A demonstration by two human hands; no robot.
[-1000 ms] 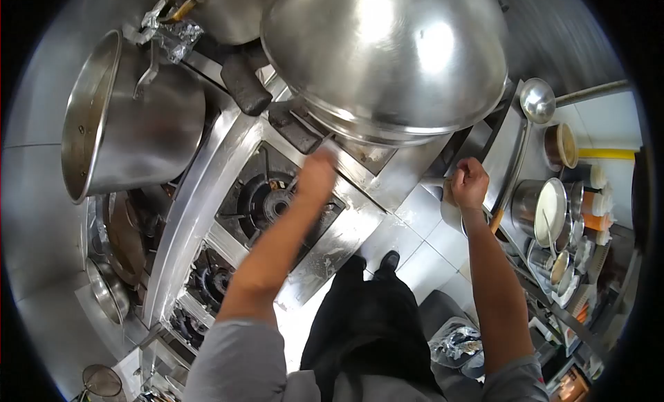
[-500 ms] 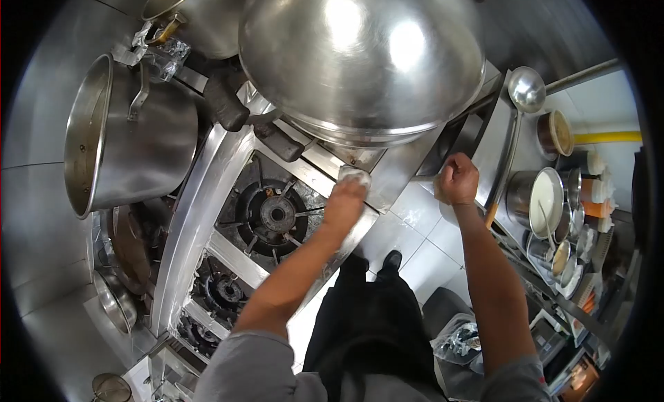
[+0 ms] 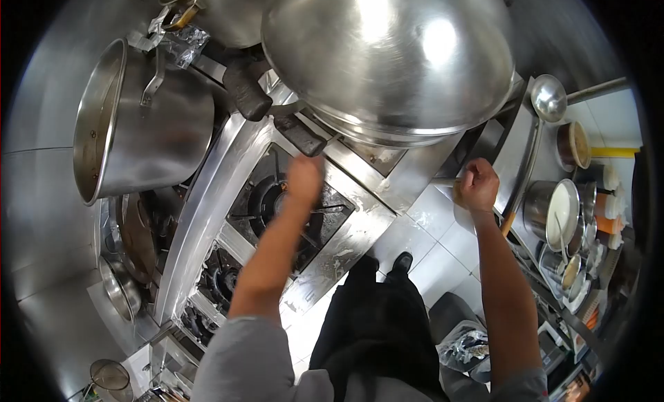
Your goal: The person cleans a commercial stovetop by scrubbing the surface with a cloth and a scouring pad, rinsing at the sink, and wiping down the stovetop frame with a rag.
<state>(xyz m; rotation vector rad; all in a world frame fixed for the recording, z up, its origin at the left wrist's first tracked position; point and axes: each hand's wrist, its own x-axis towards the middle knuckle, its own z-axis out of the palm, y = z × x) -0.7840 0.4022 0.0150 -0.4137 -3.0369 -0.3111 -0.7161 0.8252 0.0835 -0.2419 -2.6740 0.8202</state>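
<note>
Fingers, left hand: motion-blurred; openness and any hold cannot be told.
Fingers, right hand: curled nearly closed; grip unclear.
Burner: near the left fingers, partly behind the forearm.
Risk: a hurried left swing could jar the black handle beside those fingers; the grate could scrape them.
Stovetop: smeared steel around the left fingers.
Room: ladle beyond the right fingers; tiled floor between both hands.

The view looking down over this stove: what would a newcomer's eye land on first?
Probably the huge, shiny steel dome filling the top centre, with two bright glints on it. Next, the big steel pot at the picture's left, its mouth facing left. Then perhaps the blurred left hand by the nearest burner.
</note>
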